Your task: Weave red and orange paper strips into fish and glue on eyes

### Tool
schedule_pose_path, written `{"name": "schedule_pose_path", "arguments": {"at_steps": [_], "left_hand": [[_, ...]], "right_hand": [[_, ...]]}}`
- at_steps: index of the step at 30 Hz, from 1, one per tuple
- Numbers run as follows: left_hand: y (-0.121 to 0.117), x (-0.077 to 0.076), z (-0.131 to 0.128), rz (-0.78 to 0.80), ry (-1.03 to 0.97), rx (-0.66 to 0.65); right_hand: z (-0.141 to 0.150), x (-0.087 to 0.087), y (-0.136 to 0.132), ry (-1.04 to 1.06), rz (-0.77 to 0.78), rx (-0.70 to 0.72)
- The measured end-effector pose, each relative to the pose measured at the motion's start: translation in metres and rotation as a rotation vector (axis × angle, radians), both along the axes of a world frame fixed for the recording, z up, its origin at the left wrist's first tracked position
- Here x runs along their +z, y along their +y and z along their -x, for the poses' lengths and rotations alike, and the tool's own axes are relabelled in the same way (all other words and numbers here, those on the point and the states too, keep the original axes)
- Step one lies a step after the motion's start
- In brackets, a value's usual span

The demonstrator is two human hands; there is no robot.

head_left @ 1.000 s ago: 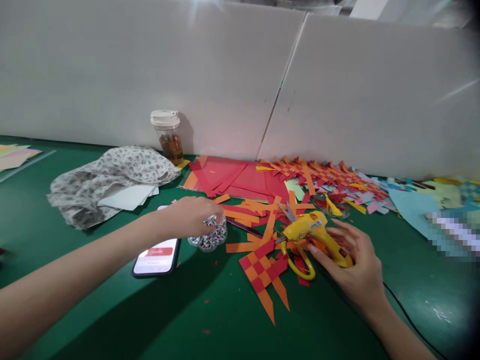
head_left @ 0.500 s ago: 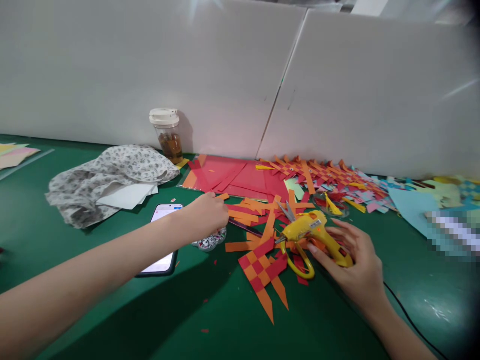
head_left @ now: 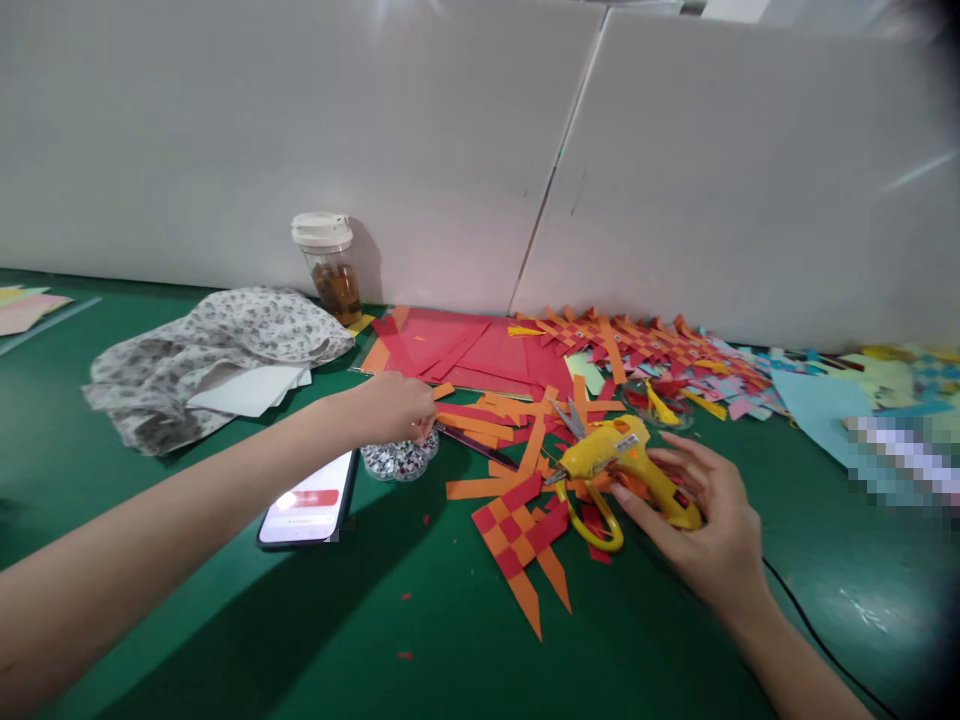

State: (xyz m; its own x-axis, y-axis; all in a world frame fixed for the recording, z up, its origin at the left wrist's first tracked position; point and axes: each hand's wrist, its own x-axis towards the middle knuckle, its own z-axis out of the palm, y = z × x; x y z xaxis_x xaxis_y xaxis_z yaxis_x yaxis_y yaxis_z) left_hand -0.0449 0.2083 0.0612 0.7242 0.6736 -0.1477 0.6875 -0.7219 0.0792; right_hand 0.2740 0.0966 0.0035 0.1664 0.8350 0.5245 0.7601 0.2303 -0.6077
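Observation:
My left hand [head_left: 399, 405] is closed, knuckles up, over a clear scalloped dish [head_left: 400, 460] of small black, white and red pieces. Its fingertips point down at the rim; what they pinch is hidden. My right hand [head_left: 701, 510] has its thumb and fingers around the handle of a yellow hot glue gun [head_left: 607, 450], whose nozzle points left. Under the gun lie scissors [head_left: 616, 535] with yellow handles, blades pointing away. Just left of the nozzle sits a woven red and orange paper fish [head_left: 511, 535] with pointed orange strips.
A phone [head_left: 311, 505] with a lit screen lies under my left forearm. Orange strips [head_left: 480, 488], red sheets [head_left: 457, 350] and a heap of woven paper pieces [head_left: 637, 345] lie farther back. A lidded cup [head_left: 334, 280] stands by patterned cloth [head_left: 217, 340]. A black cord [head_left: 810, 625] runs right.
My left hand has shifted slightly left, and the dish beneath it has moved left too. The phone sits a little farther left with a red bar on its screen. My right hand stays put.

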Motion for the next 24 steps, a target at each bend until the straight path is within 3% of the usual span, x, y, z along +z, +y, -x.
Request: {"name": "schedule_pose_path", "arguments": {"at_steps": [6, 12, 15, 18, 21, 24], "left_hand": [[0.007, 0.004, 0.005, 0.154, -0.022, 0.043], [0.001, 0.013, 0.011, 0.169, -0.157, 0.126], [-0.017, 0.022, 0.009, 0.149, -0.259, 0.172], [-0.043, 0.021, 0.001, 0.123, -0.427, 0.224], [-0.071, 0.008, -0.011, 0.216, -0.589, 0.244], [-0.092, -0.010, -0.023, 0.405, -0.641, 0.199]], "right_hand": [[-0.001, -0.002, 0.001, -0.003, -0.002, -0.002], [0.000, -0.001, 0.000, -0.002, -0.011, 0.000], [0.002, -0.001, 0.000, -0.002, -0.046, 0.018], [0.005, -0.001, -0.002, -0.035, -0.090, 0.038], [0.008, -0.002, -0.004, -0.090, -0.098, 0.070], [0.011, -0.002, -0.006, -0.157, -0.083, 0.101]]}}
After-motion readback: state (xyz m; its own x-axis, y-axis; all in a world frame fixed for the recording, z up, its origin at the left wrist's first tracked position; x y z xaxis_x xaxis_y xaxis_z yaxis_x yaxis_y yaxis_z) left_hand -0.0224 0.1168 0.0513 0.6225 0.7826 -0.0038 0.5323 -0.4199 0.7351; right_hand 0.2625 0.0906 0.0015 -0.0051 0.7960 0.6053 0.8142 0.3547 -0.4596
